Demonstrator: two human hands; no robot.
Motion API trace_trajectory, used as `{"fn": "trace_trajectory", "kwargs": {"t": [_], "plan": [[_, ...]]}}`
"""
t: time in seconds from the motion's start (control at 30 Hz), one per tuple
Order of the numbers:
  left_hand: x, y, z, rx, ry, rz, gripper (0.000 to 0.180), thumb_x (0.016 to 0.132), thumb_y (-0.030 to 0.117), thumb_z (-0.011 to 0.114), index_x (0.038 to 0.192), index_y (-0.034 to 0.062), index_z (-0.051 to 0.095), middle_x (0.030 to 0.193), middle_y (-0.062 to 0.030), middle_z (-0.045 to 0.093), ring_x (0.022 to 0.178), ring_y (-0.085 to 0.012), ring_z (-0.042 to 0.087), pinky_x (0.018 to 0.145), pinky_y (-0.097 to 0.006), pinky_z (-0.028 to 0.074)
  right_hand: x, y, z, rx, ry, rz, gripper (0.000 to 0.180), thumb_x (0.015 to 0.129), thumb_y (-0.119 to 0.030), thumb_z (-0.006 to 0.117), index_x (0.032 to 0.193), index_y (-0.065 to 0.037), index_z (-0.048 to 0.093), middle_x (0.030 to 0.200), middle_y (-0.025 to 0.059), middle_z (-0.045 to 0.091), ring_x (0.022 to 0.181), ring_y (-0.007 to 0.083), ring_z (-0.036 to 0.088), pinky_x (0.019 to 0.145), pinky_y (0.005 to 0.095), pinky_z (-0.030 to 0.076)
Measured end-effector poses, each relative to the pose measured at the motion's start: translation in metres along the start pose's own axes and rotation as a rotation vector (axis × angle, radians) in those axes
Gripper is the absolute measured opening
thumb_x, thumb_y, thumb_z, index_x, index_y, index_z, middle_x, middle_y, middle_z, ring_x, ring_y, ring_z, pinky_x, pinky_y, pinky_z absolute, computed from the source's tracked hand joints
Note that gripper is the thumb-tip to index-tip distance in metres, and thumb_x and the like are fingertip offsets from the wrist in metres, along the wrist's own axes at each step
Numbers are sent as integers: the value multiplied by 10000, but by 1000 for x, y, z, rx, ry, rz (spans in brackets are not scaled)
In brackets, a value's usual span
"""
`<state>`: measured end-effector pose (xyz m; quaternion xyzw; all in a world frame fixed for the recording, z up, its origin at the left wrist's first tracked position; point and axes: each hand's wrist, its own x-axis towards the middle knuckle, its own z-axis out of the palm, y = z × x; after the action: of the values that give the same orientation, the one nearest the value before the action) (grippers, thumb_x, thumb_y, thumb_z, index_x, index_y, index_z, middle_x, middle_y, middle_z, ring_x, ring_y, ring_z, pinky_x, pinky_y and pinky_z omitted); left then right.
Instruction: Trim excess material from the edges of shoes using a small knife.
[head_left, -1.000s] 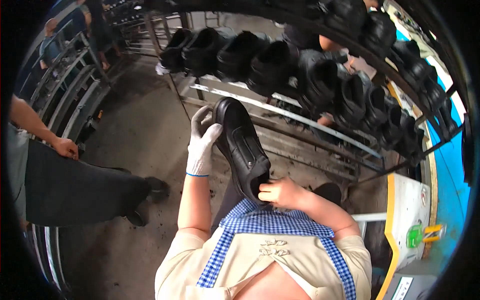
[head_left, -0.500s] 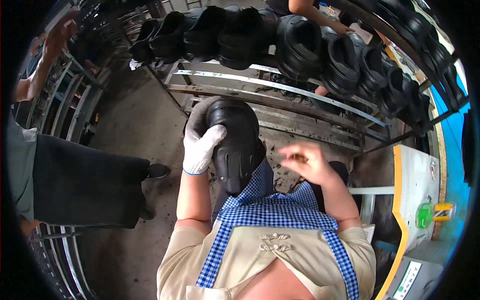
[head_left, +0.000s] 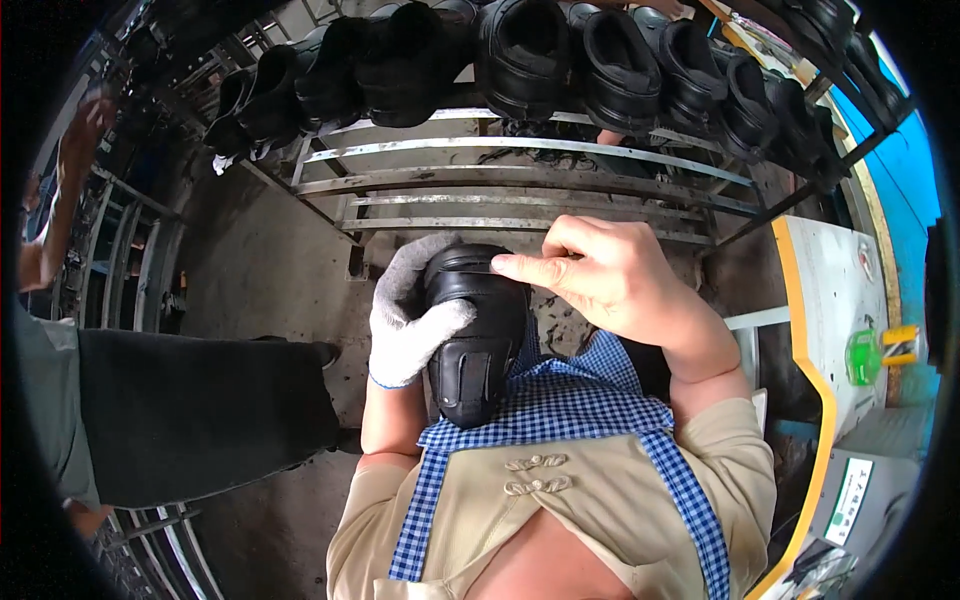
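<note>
Gloved left hand (head_left: 410, 325) grips a black shoe (head_left: 475, 335); bare right hand (head_left: 610, 280) pinches its top edge.

Grey concrete floor (head_left: 260, 270) underfoot, stained and dull. A metal rail rack (head_left: 520, 180) curves across ahead, black shoes (head_left: 620, 60) lined along its top. Yellow-edged white bench (head_left: 830, 300) right, blue wall (head_left: 910, 170) behind it.

Black shoes (head_left: 520, 55) on metal rack (head_left: 520, 185); bystander's dark trousers (head_left: 200, 410) (left); green bottle (head_left: 862, 357)
</note>
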<state>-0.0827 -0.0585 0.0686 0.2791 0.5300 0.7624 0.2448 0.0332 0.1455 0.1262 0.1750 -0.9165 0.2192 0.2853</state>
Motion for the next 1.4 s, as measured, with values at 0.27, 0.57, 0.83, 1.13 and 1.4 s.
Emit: {"fn": "trace_trajectory", "kwargs": {"t": [0.27,0.57,0.83,1.13,1.4], "plan": [[-4,-4,-2,2,-8,-1,738,646,139,842,1292,-27,526,1176,-139,618,1073,-233,605,968,-348,479,-11,-4,1,-19,28,60,455,707,-21,732,1121,-209,739,690,31,502,536,172,536,470,306,455],[-5,-6,-3,-14,45,48,711,673,215,811,1281,-25,531,1181,-123,609,1088,-222,588,977,-357,466,-16,8,-2,37,70,126,354,782,-10,732,1110,-143,733,706,52,535,544,175,555,492,286,455],[31,-21,-58,-751,414,90,634,931,564,524,1306,53,537,1251,-166,606,1099,-307,612,968,-443,516,-47,33,38,420,-100,152,918,631,-168,901,1427,-89,451,935,92,652,780,153,670,643,280,567],[33,-87,-58,-726,403,-193,469,984,365,420,1275,29,571,1246,-144,623,1108,-292,607,979,-444,499,-32,22,74,1069,261,395,986,704,-62,862,1493,-55,270,1296,121,528,1092,162,608,901,293,527],[-29,-107,-49,-461,322,-525,473,990,374,413,1246,5,564,1129,-127,676,819,-191,696,504,-270,558,-26,38,76,942,219,616,832,709,-108,874,1381,-35,388,1148,71,570,1048,122,573,911,257,476]]}}
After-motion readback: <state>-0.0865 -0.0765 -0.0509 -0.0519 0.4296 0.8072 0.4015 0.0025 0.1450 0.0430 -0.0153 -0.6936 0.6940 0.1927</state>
